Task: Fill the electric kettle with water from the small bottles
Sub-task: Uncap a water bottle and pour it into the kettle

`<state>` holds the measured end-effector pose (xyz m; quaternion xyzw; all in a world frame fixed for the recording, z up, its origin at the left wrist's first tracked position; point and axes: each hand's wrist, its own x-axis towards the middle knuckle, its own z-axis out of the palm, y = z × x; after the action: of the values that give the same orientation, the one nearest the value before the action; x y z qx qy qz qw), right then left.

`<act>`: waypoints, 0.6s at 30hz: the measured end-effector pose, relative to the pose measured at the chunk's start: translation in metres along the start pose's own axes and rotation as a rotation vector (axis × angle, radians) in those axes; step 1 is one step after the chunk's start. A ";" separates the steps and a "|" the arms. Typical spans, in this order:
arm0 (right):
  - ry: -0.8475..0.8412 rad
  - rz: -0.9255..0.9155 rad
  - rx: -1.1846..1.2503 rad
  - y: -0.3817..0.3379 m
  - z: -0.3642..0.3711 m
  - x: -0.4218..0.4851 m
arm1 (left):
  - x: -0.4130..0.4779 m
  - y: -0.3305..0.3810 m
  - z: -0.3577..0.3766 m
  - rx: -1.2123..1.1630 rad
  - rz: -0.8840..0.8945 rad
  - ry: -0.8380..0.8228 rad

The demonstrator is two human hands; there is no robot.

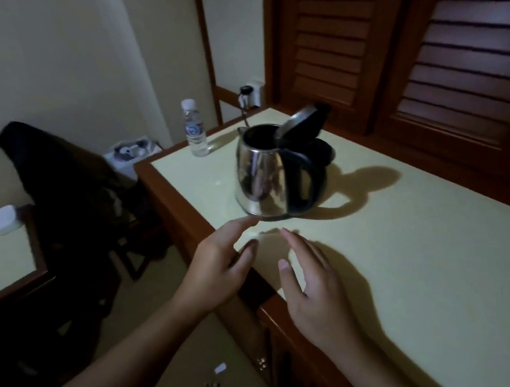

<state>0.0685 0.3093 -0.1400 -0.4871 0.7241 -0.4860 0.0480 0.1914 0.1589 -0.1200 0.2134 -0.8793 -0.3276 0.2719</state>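
**Both hands empty, kettle opened and waiting**

Nearest the camera, the left hand point(219, 270) and the right hand point(316, 291) are held side by side over the front edge of the worktop point(396, 252). The palms are turned toward each other. The fingers point(297, 246) of both hands are spread wide and loosely extended, and nothing is gripped or pinched by either. No clear contact with the worktop can be made out. The left index fingertip is seen just short of the kettle's lower edge, though whether it touches cannot be told.

Just beyond the hands, the steel kettle point(261, 175) is stood upright on the worktop, its handle turned to the right. Its lid point(300, 120) is tipped up and back, so the mouth is left clear for pouring; this is judged to be why it is set so. The kettle is placed just in front of its black base point(323, 153) rather than on it, presumably so that it is filled away from the power.

Farther off, at the far left corner of the worktop, one small bottle point(195, 129) is stood upright with its white cap on, well apart from both hands. It is judged that no pouring is yet in hand and that the bottle must be fetched and uncapped next. Behind it a plug point(247, 95) is seen in a wall socket.
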 end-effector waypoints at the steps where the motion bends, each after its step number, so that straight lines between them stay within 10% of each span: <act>1: -0.004 -0.006 0.013 -0.006 0.016 0.011 | 0.006 -0.013 -0.014 0.013 0.001 0.006; 18: -0.054 0.286 -0.518 -0.015 0.222 0.223 | 0.194 -0.227 -0.134 -0.092 -0.097 0.073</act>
<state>0.0830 -0.0052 -0.1545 -0.3889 0.8837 -0.2604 0.0094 0.1714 -0.1671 -0.1264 0.2547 -0.8414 -0.3726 0.2972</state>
